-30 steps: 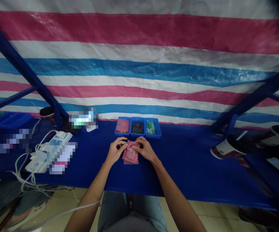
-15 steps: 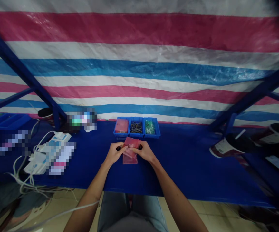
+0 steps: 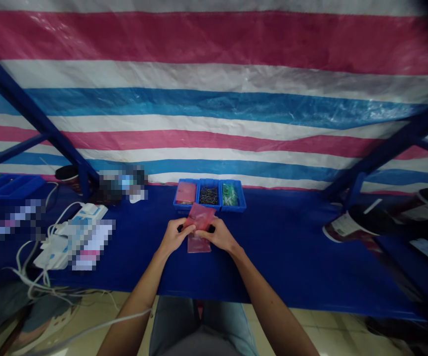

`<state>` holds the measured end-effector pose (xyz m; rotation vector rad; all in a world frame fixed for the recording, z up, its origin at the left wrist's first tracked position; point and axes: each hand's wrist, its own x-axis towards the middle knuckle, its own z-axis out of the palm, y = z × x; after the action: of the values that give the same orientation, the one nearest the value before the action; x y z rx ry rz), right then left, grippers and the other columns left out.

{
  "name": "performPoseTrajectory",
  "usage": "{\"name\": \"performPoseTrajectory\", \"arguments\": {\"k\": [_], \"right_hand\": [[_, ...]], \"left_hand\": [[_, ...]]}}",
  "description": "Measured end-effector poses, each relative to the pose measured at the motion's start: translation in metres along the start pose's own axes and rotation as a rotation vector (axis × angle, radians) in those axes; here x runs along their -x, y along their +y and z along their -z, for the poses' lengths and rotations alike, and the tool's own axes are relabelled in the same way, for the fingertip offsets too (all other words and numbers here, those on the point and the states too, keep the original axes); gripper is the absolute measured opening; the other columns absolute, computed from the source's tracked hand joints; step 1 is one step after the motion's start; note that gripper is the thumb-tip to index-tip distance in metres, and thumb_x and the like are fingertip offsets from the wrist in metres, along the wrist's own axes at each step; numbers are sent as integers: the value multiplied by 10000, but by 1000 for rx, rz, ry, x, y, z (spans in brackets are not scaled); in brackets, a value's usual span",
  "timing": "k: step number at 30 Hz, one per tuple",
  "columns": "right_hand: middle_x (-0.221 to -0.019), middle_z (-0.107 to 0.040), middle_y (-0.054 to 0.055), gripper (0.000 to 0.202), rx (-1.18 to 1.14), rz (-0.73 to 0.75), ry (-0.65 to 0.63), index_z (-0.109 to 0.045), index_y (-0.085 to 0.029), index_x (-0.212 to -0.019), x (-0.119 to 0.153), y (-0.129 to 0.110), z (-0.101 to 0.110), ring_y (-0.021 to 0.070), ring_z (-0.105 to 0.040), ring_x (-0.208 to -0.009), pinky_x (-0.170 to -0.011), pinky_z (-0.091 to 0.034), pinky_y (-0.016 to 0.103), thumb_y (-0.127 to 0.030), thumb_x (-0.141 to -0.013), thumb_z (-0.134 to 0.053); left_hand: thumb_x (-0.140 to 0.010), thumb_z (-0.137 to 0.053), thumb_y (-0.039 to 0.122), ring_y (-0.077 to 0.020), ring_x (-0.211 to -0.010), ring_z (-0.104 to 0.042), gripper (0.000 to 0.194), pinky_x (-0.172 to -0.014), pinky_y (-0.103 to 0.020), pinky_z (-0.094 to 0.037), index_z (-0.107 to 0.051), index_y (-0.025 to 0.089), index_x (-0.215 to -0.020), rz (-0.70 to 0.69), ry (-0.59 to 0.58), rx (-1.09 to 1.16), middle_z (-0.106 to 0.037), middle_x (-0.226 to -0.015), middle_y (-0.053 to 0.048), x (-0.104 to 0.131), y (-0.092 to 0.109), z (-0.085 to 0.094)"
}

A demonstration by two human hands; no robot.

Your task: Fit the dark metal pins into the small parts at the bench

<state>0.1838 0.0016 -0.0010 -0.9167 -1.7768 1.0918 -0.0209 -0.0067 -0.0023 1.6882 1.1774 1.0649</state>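
Observation:
Between my two hands is a translucent pink plastic bag (image 3: 201, 213), held above the blue table. My left hand (image 3: 175, 234) pinches its left side, thumb on top. From the right, my right hand (image 3: 220, 233) grips it too, and the two thumbs almost meet at its middle. A lower pink piece (image 3: 199, 244) hangs below the thumbs; I cannot tell whether it is a second bag. Just beyond stand three joined blue bins: one with pink bags (image 3: 186, 192), one with dark screws (image 3: 209, 195), one with green-and-clear small packets (image 3: 230, 194).
White power strips (image 3: 71, 237) with tangled cables lie on the left of the blue table (image 3: 280, 247). A blue tray (image 3: 12, 185) is at the far left. Dark tubs (image 3: 351, 222) stand on the right. Blue frame bars (image 3: 47, 128) slope up before a striped sheet.
The upper part of the pink bag now stands up straighter and flatter, reaching nearer the bins. My right thumb has shifted slightly left. Both hands keep their grip.

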Motion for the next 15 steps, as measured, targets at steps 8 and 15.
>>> {"name": "performPoseTrajectory", "arguments": {"k": [8, 15], "right_hand": [[-610, -607, -16, 349, -54, -87, -44, -698, -144, -738, 1, 4, -1, 116, -498, -551, -552, -377, 219, -484, -805, -739], [-785, -670, 23, 331, 37, -14, -26, -742, -157, -838, -1, 2, -2, 142, -530, -676, -640, -400, 239, -485, -847, -702]], "left_hand": [[-832, -698, 459, -119, -594, -475, 368, -584, -220, -341, -672, 106, -732, -13, -39, -58, -567, -609, 6, 0, -3, -2], [-862, -657, 459, -173, -705, -577, 367, -666, -251, -433, -724, 105, -933, 23, -19, 41, -692, -806, -60, -1, -3, -1]]}}
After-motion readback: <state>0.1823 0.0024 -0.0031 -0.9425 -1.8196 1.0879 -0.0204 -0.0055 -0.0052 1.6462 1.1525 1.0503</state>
